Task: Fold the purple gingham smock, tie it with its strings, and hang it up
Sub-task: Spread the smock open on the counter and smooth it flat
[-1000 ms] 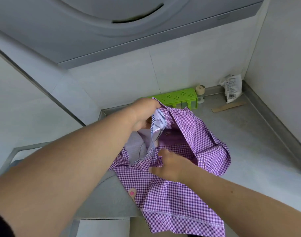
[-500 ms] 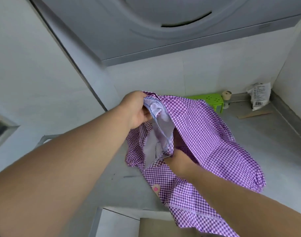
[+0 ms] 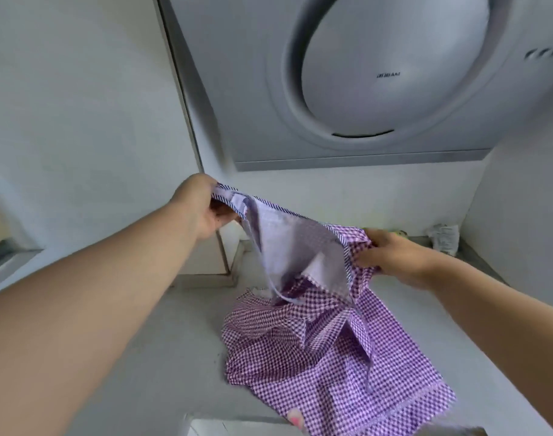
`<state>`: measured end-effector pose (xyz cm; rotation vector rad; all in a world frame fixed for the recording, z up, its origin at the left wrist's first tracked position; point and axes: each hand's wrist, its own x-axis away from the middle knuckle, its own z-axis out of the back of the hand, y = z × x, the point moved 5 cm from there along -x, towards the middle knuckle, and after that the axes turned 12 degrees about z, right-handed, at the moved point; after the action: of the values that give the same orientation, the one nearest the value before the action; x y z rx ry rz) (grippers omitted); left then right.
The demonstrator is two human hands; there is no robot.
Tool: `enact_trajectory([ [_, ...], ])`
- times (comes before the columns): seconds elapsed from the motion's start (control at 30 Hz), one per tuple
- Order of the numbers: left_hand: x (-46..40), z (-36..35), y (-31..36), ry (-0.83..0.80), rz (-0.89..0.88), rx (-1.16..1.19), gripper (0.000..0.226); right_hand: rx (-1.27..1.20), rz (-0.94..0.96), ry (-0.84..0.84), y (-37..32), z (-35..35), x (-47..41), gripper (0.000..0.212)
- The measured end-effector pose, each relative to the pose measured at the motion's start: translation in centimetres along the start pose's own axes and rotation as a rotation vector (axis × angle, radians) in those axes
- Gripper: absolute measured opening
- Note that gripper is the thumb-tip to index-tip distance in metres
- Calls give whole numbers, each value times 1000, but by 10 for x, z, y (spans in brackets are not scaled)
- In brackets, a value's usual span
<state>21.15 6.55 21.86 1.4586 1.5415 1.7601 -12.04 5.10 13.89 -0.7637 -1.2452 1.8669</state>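
The purple-and-white gingham cotton smock (image 3: 325, 347) hangs stretched between two raised bare hands, with its lower half crumpled on the pale grey countertop (image 3: 162, 366) below them. The left hand (image 3: 203, 209) is up near the grey wall, its fingers and thumb curled round one end of the smock's striped top edge. The right hand (image 3: 391, 253) sits lower and well apart from the left, its fingers bunched into the gingham cloth at the other end of that edge. Between the hands the fabric sags, showing the pale lilac inner side (image 3: 287, 243) turned toward the camera. A thin pale strip, possibly one of the smock's strings (image 3: 270, 278), trails from the raised part down into the heap; motion blur makes this hard to confirm. Above and behind the smock is a grey appliance with a large round door (image 3: 391, 67). A crumpled white packet (image 3: 445, 237) lies in the far right corner of the counter.
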Motion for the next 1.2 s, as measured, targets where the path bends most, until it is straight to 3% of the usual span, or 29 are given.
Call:
enact_trajectory([
  [0.1, 21, 13, 19, 22, -45, 56, 17, 96, 43, 68, -25, 14, 6, 30],
  [0.23, 51, 32, 47, 69, -201, -55, 13, 62, 92, 313, -58, 26, 22, 8],
  [0.37, 73, 39, 64, -67, -283, -162, 24, 253, 86, 512, -99, 36, 42, 20],
  [0.5, 92, 40, 73, -147, -421, -335, 31, 204, 50, 448, -126, 23, 54, 38],
  [0.63, 104, 19, 46, -335, -330, -647, 31, 117, -72, 423, -136, -1, 57, 44],
  [0.77, 119, -3, 17, -378, -415, -1026, 78, -158, -204, 314, -133, -27, 53, 22],
  [0.87, 135, -25, -9, -484, -409, -1237, 90, 36, -86, 175, -135, -37, 46, 17],
  [1.0, 139, -48, -33, -418, -439, -1344, 113, 508, 111, 86, -150, -45, 46, 9],
  [1.07, 142, -62, -44, -446, -413, -1349, 95, 591, 193, 145, -156, -44, 48, 6],
  [1.2, 150, -91, -55, -382, -489, -1384, 13, 637, 297, 193, -149, -34, 54, 9],
])
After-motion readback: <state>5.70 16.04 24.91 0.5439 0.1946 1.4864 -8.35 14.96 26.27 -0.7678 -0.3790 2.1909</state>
